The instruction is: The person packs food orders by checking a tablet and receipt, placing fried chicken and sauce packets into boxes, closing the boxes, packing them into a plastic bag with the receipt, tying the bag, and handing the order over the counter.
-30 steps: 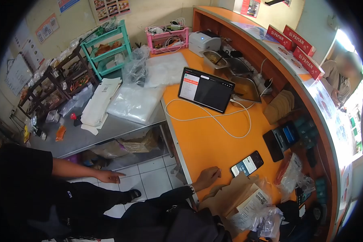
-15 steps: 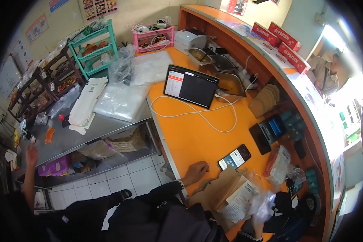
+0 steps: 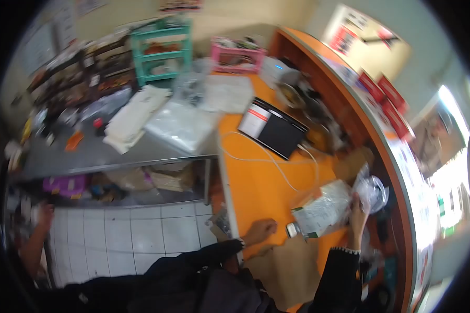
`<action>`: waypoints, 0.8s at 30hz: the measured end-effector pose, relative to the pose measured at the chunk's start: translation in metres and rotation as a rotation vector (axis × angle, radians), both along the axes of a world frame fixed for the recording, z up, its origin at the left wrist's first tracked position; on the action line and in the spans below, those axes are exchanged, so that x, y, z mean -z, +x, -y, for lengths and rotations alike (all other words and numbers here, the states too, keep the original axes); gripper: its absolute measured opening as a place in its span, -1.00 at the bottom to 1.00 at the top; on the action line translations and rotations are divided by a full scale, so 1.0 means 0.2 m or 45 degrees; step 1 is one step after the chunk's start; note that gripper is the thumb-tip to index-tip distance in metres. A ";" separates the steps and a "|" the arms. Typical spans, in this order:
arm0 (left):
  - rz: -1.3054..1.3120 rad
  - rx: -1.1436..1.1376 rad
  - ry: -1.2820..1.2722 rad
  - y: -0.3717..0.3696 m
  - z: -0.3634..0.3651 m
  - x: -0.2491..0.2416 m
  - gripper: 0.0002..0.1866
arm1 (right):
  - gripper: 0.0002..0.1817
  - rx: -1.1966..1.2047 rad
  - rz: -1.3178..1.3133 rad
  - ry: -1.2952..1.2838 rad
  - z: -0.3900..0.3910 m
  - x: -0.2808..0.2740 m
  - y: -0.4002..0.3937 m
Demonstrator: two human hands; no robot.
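My right hand (image 3: 358,211) grips the gathered top of a clear plastic bag (image 3: 326,206) over the right part of the orange counter. Inside the bag is something pale with printing, too blurred to read. The bag covers most of a phone (image 3: 293,229), whose lower end shows. My left hand (image 3: 261,231) rests at the counter's near left edge, fingers curled in with nothing visible in them. A brown paper bag (image 3: 290,271) lies just below, between my two forearms.
A tablet (image 3: 273,128) with a white cable (image 3: 277,164) sits on the orange counter (image 3: 245,193). Plastic sheets (image 3: 180,125) and white paper bags (image 3: 138,115) lie on the grey table. Another person's hand (image 3: 44,216) is at far left. Red boxes (image 3: 397,119) stand on the ledge.
My right hand has lifted the clear plastic bag up and forward from the near right, across the phone. The brown paper bag stays below. My view has shifted; the left hand remains by the edge.
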State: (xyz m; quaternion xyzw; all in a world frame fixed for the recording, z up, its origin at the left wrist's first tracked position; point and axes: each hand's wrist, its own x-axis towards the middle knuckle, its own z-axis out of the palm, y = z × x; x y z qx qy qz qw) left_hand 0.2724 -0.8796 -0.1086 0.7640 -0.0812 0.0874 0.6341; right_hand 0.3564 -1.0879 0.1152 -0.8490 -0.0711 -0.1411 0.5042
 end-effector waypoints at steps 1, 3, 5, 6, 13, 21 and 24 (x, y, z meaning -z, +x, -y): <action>0.005 0.034 -0.100 0.00 0.01 0.03 -0.80 | -0.74 -0.053 0.033 -0.032 -0.03 0.01 0.03; 0.144 0.074 -0.293 0.03 0.03 0.14 -0.82 | -0.74 -0.140 0.070 -0.067 -0.11 0.05 0.12; 0.129 0.170 -0.042 -0.02 -0.06 -0.01 -0.74 | -0.74 -0.197 0.074 -0.088 -0.19 0.09 0.16; 0.119 0.215 -0.096 -0.01 -0.09 -0.01 -0.74 | -0.74 -0.199 0.080 -0.094 -0.23 0.11 0.17; 0.278 0.297 -0.011 -0.15 -0.15 0.04 -0.80 | -0.75 -0.202 0.126 -0.033 -0.40 0.23 -0.09; 0.053 0.464 -0.171 -0.39 -0.22 0.03 -0.91 | -0.75 -0.260 0.043 0.097 -0.52 0.36 -0.51; 0.069 0.576 -0.274 -0.34 -0.22 0.04 -0.93 | -0.76 -0.284 -0.040 0.144 -0.62 0.43 -0.65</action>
